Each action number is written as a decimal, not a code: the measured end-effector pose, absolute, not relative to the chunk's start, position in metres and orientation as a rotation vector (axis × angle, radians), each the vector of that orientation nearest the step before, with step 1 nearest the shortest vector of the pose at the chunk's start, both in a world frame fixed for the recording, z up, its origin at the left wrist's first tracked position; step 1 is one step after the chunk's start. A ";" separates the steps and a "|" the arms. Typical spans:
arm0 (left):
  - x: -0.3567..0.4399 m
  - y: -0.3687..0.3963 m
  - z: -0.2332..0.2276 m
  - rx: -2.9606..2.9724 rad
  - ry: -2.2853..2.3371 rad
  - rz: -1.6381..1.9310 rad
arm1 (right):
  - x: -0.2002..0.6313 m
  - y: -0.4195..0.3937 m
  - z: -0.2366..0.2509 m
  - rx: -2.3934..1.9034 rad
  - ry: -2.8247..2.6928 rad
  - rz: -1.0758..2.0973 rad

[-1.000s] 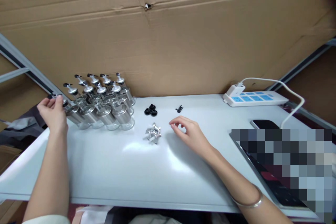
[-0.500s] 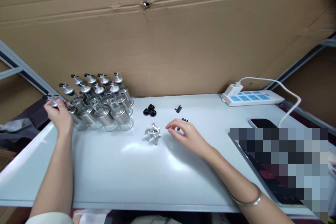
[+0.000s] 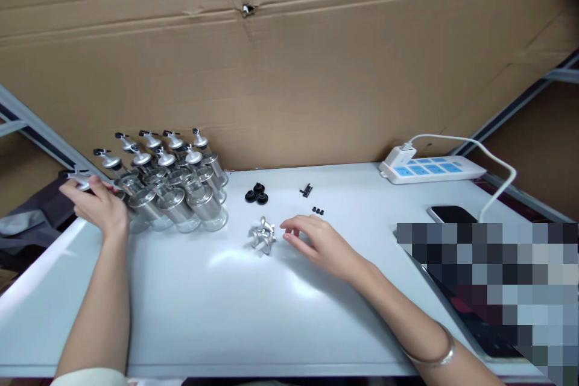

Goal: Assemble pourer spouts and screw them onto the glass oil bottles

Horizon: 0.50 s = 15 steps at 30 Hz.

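Observation:
My left hand (image 3: 97, 205) is at the far left of the table, its thumb and fingers around a glass bottle whose silver pourer top (image 3: 78, 176) shows above them. The hand hides most of that bottle. Beside it, several glass bottles (image 3: 203, 202) with metal sleeves and silver pourer tops stand close together. My right hand (image 3: 319, 241) hovers over the table with its fingers loosely bent and apart, holding nothing. Just left of its fingertips lies a small pile of silver metal parts (image 3: 262, 236).
Behind the pile lie round black stoppers (image 3: 257, 194), a black clip-like part (image 3: 306, 190) and small black pieces (image 3: 318, 211). A white power strip (image 3: 434, 170) with a plugged-in cable sits at the back right, near a phone (image 3: 452, 214). Cardboard (image 3: 316, 72) walls the back.
The view has shifted slightly. My left hand and the bottle's pourer top have moved a little left. My right hand remains beside the silver parts, and the small black pieces show more fully.

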<state>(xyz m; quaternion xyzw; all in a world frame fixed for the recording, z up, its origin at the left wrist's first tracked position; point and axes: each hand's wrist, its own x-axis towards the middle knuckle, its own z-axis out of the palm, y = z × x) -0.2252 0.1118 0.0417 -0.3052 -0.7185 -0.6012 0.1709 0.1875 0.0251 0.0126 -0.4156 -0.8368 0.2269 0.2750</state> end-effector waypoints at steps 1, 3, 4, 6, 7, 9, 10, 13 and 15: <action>-0.224 0.111 0.043 -0.864 -2.039 -1.702 | 0.188 0.025 0.012 -1.117 -2.255 0.601; -0.221 0.111 0.044 -0.851 -2.036 -1.694 | 0.188 0.026 0.012 -1.119 -2.263 0.586; -0.219 0.110 0.045 -0.841 -2.033 -1.692 | 0.188 0.026 0.012 -1.117 -2.268 0.581; -0.216 0.110 0.047 -0.829 -2.026 -1.689 | 0.187 0.026 0.012 -1.115 -2.278 0.570; -0.215 0.109 0.047 -0.830 -2.023 -1.688 | 0.187 0.026 0.013 -1.118 -2.285 0.565; -0.213 0.109 0.048 -0.843 -2.017 -1.691 | 0.186 0.026 0.012 -1.135 -2.302 0.563; -0.213 0.108 0.048 -0.853 -2.013 -1.695 | 0.186 0.027 0.012 -1.146 -2.320 0.567; -0.215 0.108 0.047 -0.877 -2.007 -1.711 | 0.186 0.028 0.009 -1.180 -2.419 0.579; -0.217 0.108 0.045 -0.889 -2.009 -1.707 | 0.187 0.029 0.007 -1.211 -2.476 0.579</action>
